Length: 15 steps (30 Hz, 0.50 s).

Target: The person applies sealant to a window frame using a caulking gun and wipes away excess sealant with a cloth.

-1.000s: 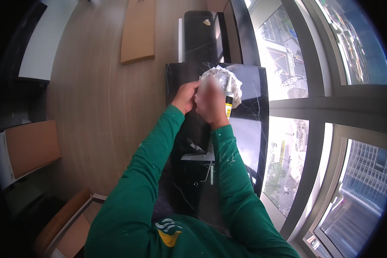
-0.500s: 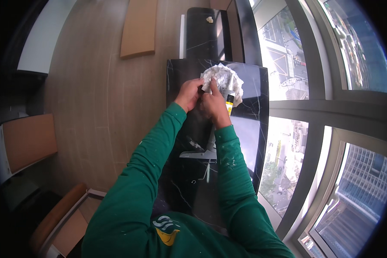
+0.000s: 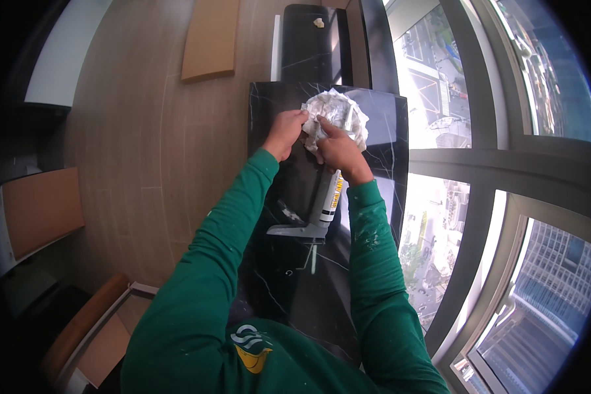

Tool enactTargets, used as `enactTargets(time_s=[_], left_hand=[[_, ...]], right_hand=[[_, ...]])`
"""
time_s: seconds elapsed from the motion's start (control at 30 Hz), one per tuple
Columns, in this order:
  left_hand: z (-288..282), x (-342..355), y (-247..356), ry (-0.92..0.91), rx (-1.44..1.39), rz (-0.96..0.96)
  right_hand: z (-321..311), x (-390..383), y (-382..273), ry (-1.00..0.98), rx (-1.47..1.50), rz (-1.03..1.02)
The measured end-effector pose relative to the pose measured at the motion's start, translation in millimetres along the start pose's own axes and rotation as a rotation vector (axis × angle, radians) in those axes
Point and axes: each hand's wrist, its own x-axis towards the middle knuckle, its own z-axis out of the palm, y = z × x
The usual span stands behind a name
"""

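A crumpled white wad of paper or cloth [image 3: 338, 108] rests at the far end of a glossy black marble-look tabletop [image 3: 374, 197]. The wad's left edge is pinched between the thumb and fingers of my left hand [image 3: 285, 133]. Over its near side is my right hand [image 3: 343, 152], closed, with one finger reaching onto the wad; what its curled fingers hold is hidden. Below that hand lies a grey caulking gun [image 3: 299, 230] loaded with a white sealant tube [image 3: 327, 200]. The tube's far end runs under my right hand.
Beside the gun is a smeared white scrap [image 3: 289, 212]. Beyond the tabletop stands a second black surface [image 3: 306, 52] bearing a small pale lump [image 3: 318, 23]. Tall windows [image 3: 433, 243] line the right. Brown boards [image 3: 210, 39] lie on the wood floor [image 3: 138, 131].
My right hand has shifted right and turned, its finger now lying lower on the wad. More of the tube's label shows. My left hand still pinches the wad's edge.
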Motion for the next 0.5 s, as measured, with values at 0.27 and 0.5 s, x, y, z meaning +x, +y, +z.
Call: enactTargets(time_s=[0.27, 0.5], left_hand=[[6, -2, 10, 0.092, -0.281, -0.197], [5, -3, 6, 0.125, -0.309, -0.196]], right_hand=[[29, -2, 4, 0.048, 0.036, 0.028], [40, -2, 15, 0.106, -0.064, -0.043]])
